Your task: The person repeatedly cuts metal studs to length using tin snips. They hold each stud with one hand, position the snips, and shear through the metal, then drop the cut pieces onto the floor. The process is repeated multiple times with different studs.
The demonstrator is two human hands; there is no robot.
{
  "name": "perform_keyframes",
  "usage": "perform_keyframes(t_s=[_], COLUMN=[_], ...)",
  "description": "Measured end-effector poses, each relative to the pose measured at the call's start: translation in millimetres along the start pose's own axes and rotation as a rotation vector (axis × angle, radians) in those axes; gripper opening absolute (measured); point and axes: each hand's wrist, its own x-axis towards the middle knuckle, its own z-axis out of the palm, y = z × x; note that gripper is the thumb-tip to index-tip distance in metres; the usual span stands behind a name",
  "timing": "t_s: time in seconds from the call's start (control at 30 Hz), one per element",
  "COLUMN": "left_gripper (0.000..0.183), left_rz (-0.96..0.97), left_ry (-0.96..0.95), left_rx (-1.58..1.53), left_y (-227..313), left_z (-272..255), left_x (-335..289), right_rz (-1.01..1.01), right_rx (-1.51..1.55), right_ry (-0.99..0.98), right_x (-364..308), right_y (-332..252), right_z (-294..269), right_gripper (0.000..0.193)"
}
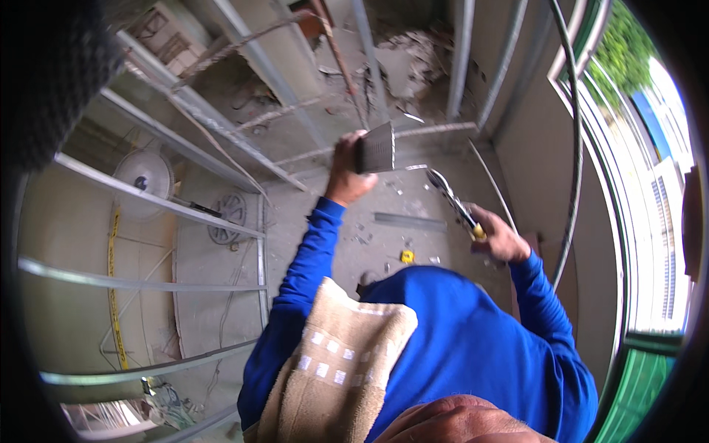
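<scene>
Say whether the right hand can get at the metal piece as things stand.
Probably yes: the right hand holds a hand tool angled toward the metal piece in the left hand, and nothing visibly blocks the gap.

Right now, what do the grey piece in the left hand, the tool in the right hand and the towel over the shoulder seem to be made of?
Grey piece: probably thin sheet metal, dull, with a bright edge; blur leaves it open.
Tool: likely polished metal, by its shiny glints; its yellow grip may be plastic or rubber.
Towel: beige cloth, perhaps cotton, by fuzzy texture.
</scene>
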Motion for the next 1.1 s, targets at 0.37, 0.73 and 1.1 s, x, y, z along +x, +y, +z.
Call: perform_keyframes(t_s=[0.37,0.73,1.1], left_gripper=[0.081,0.077,0.074], left_rz=[0.001,0.248,-1.086], left_ry=[-0.448,-0.389,0.546], left_rx=[0.336,0.510,-1.403], left_y=[14,21,56], left_z=[-41,-51,16], left_x=[-10,29,39], right_rz=[0.258,0.192,0.076], right_rx=[-0.300,-0.177,0.074], right_ry=[-0.093,-0.120,-0.100], right_x=[-18,-17,-1], right_y=[-36,-9,19], right_z=[-12,10,25], right_gripper=[0.082,0.081,0.061])
